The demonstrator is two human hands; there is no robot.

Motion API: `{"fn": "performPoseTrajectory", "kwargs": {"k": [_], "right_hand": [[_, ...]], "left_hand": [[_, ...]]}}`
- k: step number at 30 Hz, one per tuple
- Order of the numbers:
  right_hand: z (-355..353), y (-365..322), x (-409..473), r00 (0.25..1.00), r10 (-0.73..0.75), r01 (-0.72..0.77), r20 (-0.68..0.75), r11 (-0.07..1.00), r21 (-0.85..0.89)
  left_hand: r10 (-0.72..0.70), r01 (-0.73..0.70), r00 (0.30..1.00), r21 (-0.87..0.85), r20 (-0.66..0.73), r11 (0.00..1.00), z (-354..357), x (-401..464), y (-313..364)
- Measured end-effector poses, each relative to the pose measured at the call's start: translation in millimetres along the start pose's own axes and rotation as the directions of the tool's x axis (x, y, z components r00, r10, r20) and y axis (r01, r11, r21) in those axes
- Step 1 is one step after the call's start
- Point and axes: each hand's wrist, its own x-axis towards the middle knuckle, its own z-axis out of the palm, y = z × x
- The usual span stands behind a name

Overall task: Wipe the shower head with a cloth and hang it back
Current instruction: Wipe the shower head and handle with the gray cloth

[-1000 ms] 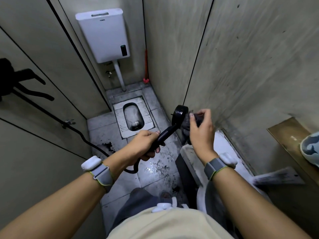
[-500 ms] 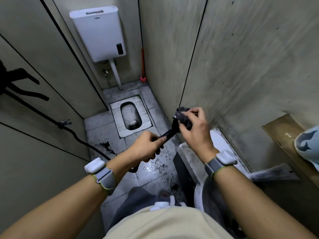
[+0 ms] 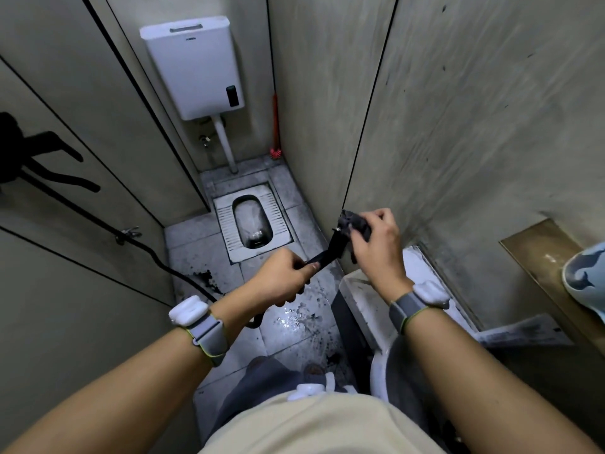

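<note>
My left hand (image 3: 282, 277) grips the black handle of the shower head (image 3: 337, 244), which points up and to the right at the middle of the view. My right hand (image 3: 376, 247) presses a dark grey cloth (image 3: 355, 221) over the top of the head, so most of the head's face is hidden. A black hose (image 3: 157, 261) runs from under my left hand across the left wall to a black wall bracket (image 3: 42, 158).
A squat toilet pan (image 3: 252, 221) lies in the wet tiled floor ahead, below a white cistern (image 3: 193, 65). A red brush (image 3: 275, 139) stands in the far corner. A white basin (image 3: 363, 290) sits under my right wrist. A wooden shelf (image 3: 540, 247) is at the right.
The cloth in my right hand has moved from beside the head onto its face, covering it. The head has turned edge-on.
</note>
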Motion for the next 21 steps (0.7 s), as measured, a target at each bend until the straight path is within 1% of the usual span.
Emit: {"fn": "performPoseTrajectory", "kwargs": {"k": [2,3,5,6,8,11,14,16,19,21], "right_hand": [[-2.9,4.5,16.7,0.993,0.108,-0.105,0.044,0.993,-0.058],[-3.4,6.2,22.0,0.988,0.131,-0.125,0.082,0.989,-0.075],[-4.4,6.4,25.5,0.979,0.121,-0.111,0.162,0.992,-0.067],[-4.5,4.7,25.3,0.975,0.101,-0.093,0.2,0.995,-0.046],[-6.3,1.6,19.9,0.966,0.052,-0.053,0.255,0.999,-0.005],[-6.6,-3.7,4.8,0.961,-0.034,0.023,0.275,0.999,0.041],[-2.2,-11.1,-13.2,0.946,-0.131,0.113,0.297,0.99,0.079],[2.7,-15.6,-23.2,0.931,-0.174,0.157,0.322,0.984,0.079],[0.5,-16.0,-30.4,0.918,-0.202,0.176,0.341,0.979,0.107],[-4.0,-13.7,-27.8,0.901,-0.215,0.19,0.377,0.976,0.103]], "left_hand": [[0.003,-0.004,1.0,0.033,0.019,0.999,0.6,-2.1,-1.8],[0.012,-0.013,1.0,0.063,0.026,0.998,0.1,-3.1,-2.6],[0.023,-0.026,0.999,0.101,0.029,0.995,-1.7,-3.1,-3.4],[0.019,-0.021,1.0,0.09,0.022,0.996,-3.7,-2.1,-4.4],[0.006,-0.006,1.0,0.036,0.012,0.999,-7.6,-0.7,-6.2],[0.0,0.002,0.999,-0.05,0.045,0.999,-9.1,-0.3,-6.6],[-0.018,0.043,0.994,-0.245,0.103,0.969,-7.9,1.8,-9.3],[-0.034,0.078,0.99,-0.342,0.135,0.937,-9.6,4.1,-12.9],[-0.046,0.106,0.987,-0.407,0.155,0.907,-10.0,6.6,-19.4],[-0.033,0.1,0.986,-0.423,0.162,0.901,-9.2,7.3,-23.4]]}}
